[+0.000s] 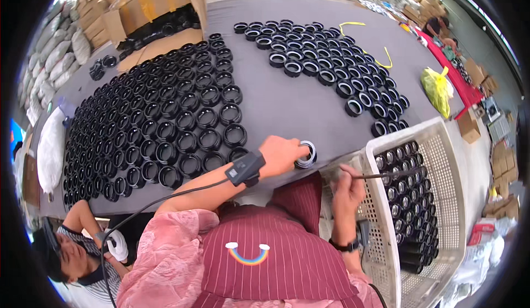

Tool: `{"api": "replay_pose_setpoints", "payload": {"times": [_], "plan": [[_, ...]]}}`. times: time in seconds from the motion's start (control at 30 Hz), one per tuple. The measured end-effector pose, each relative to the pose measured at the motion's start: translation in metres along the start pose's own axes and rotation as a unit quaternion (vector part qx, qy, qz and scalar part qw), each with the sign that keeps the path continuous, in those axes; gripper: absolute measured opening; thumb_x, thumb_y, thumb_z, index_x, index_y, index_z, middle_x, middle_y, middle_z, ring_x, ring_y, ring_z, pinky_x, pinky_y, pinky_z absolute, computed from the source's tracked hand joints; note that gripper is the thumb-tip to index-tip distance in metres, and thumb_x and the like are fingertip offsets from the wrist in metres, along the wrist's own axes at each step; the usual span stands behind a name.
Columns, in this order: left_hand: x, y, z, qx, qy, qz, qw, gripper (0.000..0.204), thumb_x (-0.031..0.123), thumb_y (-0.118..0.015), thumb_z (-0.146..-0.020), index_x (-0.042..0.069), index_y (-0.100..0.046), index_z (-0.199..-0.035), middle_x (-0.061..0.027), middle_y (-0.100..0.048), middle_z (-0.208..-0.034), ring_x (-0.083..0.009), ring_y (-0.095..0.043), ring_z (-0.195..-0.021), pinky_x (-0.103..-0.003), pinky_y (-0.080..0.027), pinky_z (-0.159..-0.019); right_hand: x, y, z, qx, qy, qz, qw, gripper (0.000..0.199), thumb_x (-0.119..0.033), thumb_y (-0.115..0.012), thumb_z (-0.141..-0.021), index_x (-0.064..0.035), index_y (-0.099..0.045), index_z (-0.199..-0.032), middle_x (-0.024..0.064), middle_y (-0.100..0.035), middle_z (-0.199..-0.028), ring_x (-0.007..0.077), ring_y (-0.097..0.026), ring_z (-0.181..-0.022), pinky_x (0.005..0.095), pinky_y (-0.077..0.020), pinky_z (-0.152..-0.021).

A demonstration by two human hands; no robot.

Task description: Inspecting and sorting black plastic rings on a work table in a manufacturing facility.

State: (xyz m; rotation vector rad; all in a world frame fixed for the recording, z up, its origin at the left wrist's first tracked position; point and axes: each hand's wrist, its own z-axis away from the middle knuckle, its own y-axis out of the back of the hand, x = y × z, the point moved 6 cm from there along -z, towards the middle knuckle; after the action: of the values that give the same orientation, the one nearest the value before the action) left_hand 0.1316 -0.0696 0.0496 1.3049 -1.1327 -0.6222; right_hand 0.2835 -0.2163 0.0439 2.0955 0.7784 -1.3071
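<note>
My left hand reaches over the table's near edge, fingers closed on the rim of a short black ring with a pale, whitish inner band. The ring rests at the tabletop's edge. To its right, my right hand is raised beside the crate, slightly blurred. Between its thumb and fingers is a thin dark stick that points right, over the crate; its exact kind cannot be made out. Left of my left hand stand many black rings in close rows. Farther off, more black rings with pale inner bands form a slanting group.
A pale plastic crate of black cylindrical parts stands at my right. An open cardboard box sits at the far left of the grey table. Yellow straps and a yellow bag lie right. A co-worker is at lower left.
</note>
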Motion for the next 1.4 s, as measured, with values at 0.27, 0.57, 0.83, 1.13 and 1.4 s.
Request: {"api": "replay_pose_setpoints", "payload": {"times": [0.27,0.57,0.83,1.13,1.4], "plan": [[-0.004,0.001,0.004,0.114,0.073,0.072,0.988,0.078,0.026,-0.085,-0.067,0.008,-0.047,-0.132,-0.0171,-0.057,-0.124,-0.0389,-0.059,-0.108,-0.046,-0.049,-0.089,0.068,-0.042,-0.005,-0.014,-0.082,-0.094,0.992,0.017,-0.007,-0.058,-0.098,0.0010,-0.067,-0.111,0.0122,-0.064,-0.107,0.0219,-0.063,-0.101,0.0334,-0.0511,-0.089],[-0.001,-0.003,0.023,0.021,0.108,0.164,0.980,0.066,0.017,-0.080,-0.073,0.008,-0.049,-0.131,-0.0195,-0.055,-0.130,-0.0394,-0.057,-0.113,-0.048,-0.047,-0.096,0.062,-0.053,0.005,-0.091,-0.082,-0.127,0.984,0.020,-0.009,-0.055,-0.101,0.0028,-0.065,-0.113,0.0103,-0.066,-0.107,0.0170,-0.066,-0.097,0.0296,-0.0532,-0.087],[-0.007,-0.004,0.027,0.011,0.100,0.117,0.988,0.067,0.016,-0.082,-0.071,0.006,-0.050,-0.129,-0.0206,-0.048,-0.137,-0.0409,-0.053,-0.122,-0.046,-0.046,-0.100,0.054,-0.044,0.006,-0.083,-0.066,-0.096,0.990,0.016,-0.007,-0.059,-0.098,0.0015,-0.066,-0.110,0.0114,-0.066,-0.105,0.0176,-0.066,-0.095,0.0309,-0.0525,-0.084],[-0.009,-0.012,0.026,0.075,0.122,0.184,0.972,0.080,0.023,-0.082,-0.072,0.006,-0.045,-0.141,-0.0171,-0.055,-0.130,-0.0373,-0.054,-0.119,-0.046,-0.043,-0.100,0.043,-0.055,0.006,-0.161,-0.047,-0.055,0.984,0.017,-0.009,-0.054,-0.101,0.0022,-0.064,-0.108,0.0153,-0.067,-0.112,0.0229,-0.064,-0.106,0.0348,-0.0517,-0.094],[-0.011,-0.010,0.024,0.040,0.101,0.180,0.978,0.076,0.022,-0.082,-0.072,0.008,-0.047,-0.138,-0.0168,-0.055,-0.130,-0.0381,-0.054,-0.119,-0.046,-0.043,-0.100,0.021,-0.058,-0.012,-0.111,0.081,0.047,0.989,0.012,-0.001,-0.064,-0.090,-0.0020,-0.069,-0.100,0.0112,-0.071,-0.101,0.0290,-0.064,-0.101,0.0373,-0.0508,-0.090]]}}
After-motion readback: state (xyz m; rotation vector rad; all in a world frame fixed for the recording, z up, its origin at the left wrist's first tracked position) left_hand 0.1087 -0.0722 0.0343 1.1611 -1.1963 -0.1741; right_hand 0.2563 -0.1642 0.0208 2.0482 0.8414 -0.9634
